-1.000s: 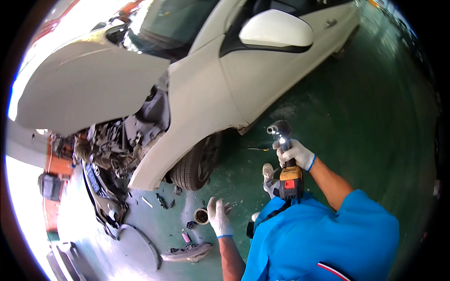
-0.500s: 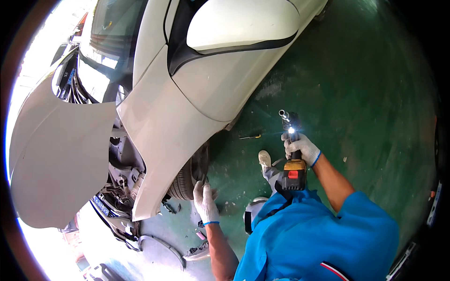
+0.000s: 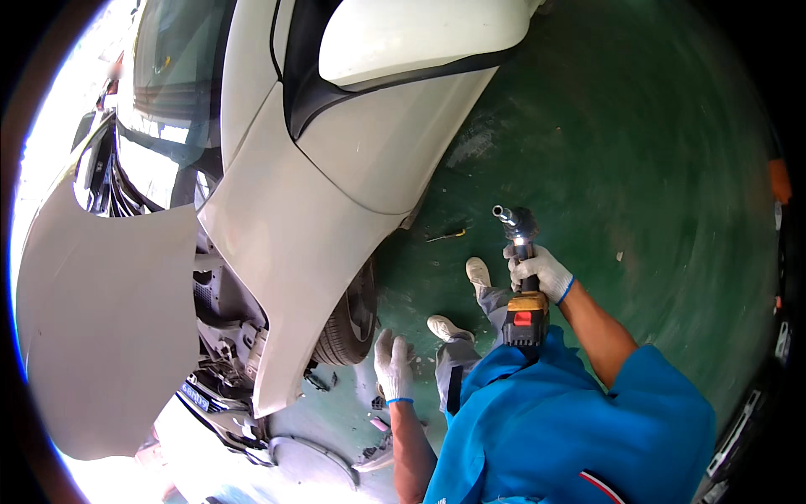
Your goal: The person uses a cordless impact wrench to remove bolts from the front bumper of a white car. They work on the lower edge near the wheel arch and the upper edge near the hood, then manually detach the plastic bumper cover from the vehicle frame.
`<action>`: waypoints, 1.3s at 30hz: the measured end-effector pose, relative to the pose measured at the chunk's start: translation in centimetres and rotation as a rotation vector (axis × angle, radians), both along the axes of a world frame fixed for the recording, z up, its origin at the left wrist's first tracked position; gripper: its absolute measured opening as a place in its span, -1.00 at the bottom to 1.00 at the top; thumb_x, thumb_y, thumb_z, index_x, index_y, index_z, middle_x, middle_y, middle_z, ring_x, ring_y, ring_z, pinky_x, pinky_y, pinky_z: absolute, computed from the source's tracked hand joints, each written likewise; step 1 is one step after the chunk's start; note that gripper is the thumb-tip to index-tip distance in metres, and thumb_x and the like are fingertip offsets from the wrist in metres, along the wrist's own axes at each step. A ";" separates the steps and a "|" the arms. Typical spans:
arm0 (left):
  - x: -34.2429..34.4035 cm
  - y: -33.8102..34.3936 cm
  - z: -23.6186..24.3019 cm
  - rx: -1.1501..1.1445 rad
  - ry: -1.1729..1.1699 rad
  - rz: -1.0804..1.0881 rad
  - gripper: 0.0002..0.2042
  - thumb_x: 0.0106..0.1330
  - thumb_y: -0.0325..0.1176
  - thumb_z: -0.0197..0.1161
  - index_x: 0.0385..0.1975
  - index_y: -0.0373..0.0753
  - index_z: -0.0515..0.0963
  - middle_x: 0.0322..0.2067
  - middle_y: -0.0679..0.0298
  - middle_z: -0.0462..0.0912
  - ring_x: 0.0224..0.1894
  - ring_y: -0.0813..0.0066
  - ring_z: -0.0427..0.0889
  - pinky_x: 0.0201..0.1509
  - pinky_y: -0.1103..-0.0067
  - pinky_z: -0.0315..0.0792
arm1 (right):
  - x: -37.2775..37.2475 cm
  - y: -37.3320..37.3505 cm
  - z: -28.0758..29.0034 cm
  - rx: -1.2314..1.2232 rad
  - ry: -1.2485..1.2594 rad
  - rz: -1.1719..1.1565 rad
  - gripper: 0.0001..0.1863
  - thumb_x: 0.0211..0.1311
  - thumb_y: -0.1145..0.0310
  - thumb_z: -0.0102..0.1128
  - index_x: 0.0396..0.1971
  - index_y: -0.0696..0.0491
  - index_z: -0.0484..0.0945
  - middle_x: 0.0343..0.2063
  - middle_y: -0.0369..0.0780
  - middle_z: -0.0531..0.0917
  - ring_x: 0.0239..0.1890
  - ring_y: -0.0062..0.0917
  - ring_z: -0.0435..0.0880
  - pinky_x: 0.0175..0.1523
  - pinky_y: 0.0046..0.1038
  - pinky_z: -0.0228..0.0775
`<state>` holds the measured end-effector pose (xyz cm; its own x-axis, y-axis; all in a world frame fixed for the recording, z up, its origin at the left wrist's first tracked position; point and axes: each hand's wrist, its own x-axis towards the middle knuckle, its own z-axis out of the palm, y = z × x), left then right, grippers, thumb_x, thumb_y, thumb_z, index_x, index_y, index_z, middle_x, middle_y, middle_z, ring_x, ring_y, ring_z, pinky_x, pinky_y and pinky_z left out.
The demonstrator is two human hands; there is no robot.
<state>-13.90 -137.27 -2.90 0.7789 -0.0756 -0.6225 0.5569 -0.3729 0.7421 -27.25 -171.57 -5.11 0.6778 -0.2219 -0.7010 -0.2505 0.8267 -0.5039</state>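
Observation:
My right hand (image 3: pixel 544 270), in a white knit glove with a blue cuff, is closed round the grip of a cordless impact wrench (image 3: pixel 525 304). The tool is black and orange, with a battery at its base and a metal socket on its nose, pointing away from me. A small lamp under the nose is lit. My left hand (image 3: pixel 393 367), gloved alike, hangs with fingers stretched and nothing in it. It is just right of the front tire (image 3: pixel 346 334), apart from it. Above that tire curves the white car's fender (image 3: pixel 290 227).
The raised white hood (image 3: pixel 109 328) stands at left, beside the exposed engine bay (image 3: pixel 227 311). The side mirror (image 3: pixel 424 38) juts out at the top. A screwdriver (image 3: pixel 447 236) lies on the green floor (image 3: pixel 638 160). Loose dark parts (image 3: pixel 317 380) lie below the tire.
My left hand has come away from the tire, toward the right and nearer to me. My right hand still holds the impact wrench, its nose turned slightly left. Both my shoes now show.

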 end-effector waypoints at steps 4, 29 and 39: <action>1.8 2.2 -0.3 -0.046 0.002 -0.048 -0.49 0.43 -0.27 0.27 0.31 -0.40 0.42 -0.03 0.13 0.65 -0.25 0.44 0.68 -0.18 0.55 0.61 | -1.0 3.4 0.9 -0.014 0.007 -0.076 -0.47 -0.14 0.57 0.30 -0.02 0.17 0.48 -0.42 -0.27 0.58 -0.48 -0.47 0.64 -0.28 -0.32 0.61; 6.7 8.2 -14.1 0.145 -0.140 -0.292 -0.52 0.36 -0.29 0.31 0.20 -0.45 0.49 -0.12 0.16 0.69 -0.31 0.58 0.61 -0.29 0.62 0.52 | -1.2 9.3 -11.5 0.040 0.092 -0.147 -0.63 0.00 0.49 0.38 -0.14 0.09 0.51 -0.50 -0.26 0.59 -0.49 -0.46 0.64 -0.30 -0.31 0.62; 5.9 -5.4 -31.2 -0.117 -0.270 -0.250 -0.53 0.40 -0.29 0.35 0.21 -0.42 0.47 -0.20 0.34 0.61 -0.32 0.65 0.50 -0.28 0.64 0.44 | -4.6 9.5 -43.9 -0.182 0.295 0.066 -0.81 -0.16 0.53 0.47 -0.48 0.16 0.65 -0.59 -0.23 0.66 -0.57 -0.49 0.63 -0.41 -0.39 0.50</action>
<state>-8.00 -142.65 -34.11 0.8621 -0.3429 -0.3731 0.2379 -0.3764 0.8954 -31.89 -162.02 -48.98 0.4692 -0.3242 -0.8214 -0.4568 0.7069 -0.5399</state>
